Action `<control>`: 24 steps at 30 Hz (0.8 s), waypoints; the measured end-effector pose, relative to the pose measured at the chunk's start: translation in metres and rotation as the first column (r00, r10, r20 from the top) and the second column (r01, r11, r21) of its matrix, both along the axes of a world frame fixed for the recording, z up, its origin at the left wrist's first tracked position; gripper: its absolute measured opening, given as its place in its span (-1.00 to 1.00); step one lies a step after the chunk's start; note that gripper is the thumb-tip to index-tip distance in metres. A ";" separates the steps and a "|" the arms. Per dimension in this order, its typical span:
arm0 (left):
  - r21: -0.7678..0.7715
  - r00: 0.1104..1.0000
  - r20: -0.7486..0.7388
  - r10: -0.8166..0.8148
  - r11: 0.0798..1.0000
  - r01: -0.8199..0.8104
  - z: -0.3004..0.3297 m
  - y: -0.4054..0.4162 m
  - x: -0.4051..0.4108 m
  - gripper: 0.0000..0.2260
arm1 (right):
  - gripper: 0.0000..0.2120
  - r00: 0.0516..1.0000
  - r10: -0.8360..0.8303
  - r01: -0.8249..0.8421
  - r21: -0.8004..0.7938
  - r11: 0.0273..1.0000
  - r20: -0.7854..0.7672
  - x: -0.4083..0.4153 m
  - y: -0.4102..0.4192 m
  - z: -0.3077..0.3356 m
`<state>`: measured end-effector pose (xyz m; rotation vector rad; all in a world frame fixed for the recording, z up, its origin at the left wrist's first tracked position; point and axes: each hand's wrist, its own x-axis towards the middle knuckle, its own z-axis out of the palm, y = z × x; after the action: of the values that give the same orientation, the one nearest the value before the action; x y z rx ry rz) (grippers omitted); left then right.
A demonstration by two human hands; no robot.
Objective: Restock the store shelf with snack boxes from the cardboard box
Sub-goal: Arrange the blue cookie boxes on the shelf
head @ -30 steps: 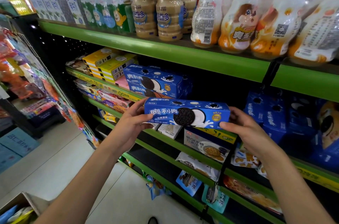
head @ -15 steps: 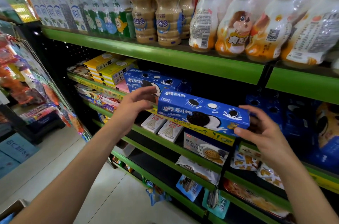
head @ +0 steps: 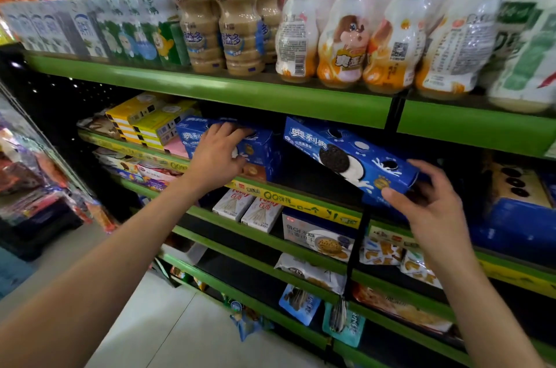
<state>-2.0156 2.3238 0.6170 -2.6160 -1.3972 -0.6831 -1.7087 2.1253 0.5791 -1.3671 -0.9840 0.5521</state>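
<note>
My right hand (head: 433,205) pinches the low right end of a blue box (head: 352,157), thumb under it and fingers curled behind; the box hangs tilted in the gap on the second shelf (head: 301,202), not yet set down. My left hand (head: 218,154) lies on the stack (head: 258,151) of like boxes just left of that gap, fingers curled over its top front edge. So this box is nearly placed, I judge; it needs levelling and sliding in. The cardboard box is out of view, so I cannot tell how many remain. The shelf's back is dark, and my left hand hides part of the stack.
</note>
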 end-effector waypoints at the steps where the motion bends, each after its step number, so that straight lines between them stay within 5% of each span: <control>1: 0.021 1.000 0.008 0.003 1.000 -0.003 -0.003 -0.001 0.000 -0.50 | -0.47 1.000 -0.023 0.023 -0.006 1.000 0.010 -0.003 0.005 0.002; 8: 0.050 0.998 0.061 0.012 0.999 -0.015 -0.010 0.000 0.001 -0.48 | -0.40 0.989 -0.059 0.068 -0.064 0.996 0.138 -0.040 0.071 0.012; 15: 0.005 0.996 0.090 0.021 1.000 -0.021 -0.009 -0.003 0.001 -0.49 | -0.36 0.968 0.145 -0.108 -0.180 0.978 0.204 -0.083 0.154 0.017; 24: -0.025 0.999 0.037 0.005 1.000 -0.004 -0.004 0.000 0.000 -0.49 | -0.40 0.735 0.507 -0.366 -0.366 0.855 0.450 -0.084 0.202 0.025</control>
<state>-2.0158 2.3233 0.6126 -2.6313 -1.4301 -0.7215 -1.7930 2.3270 0.6039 -1.5599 -1.7841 0.6842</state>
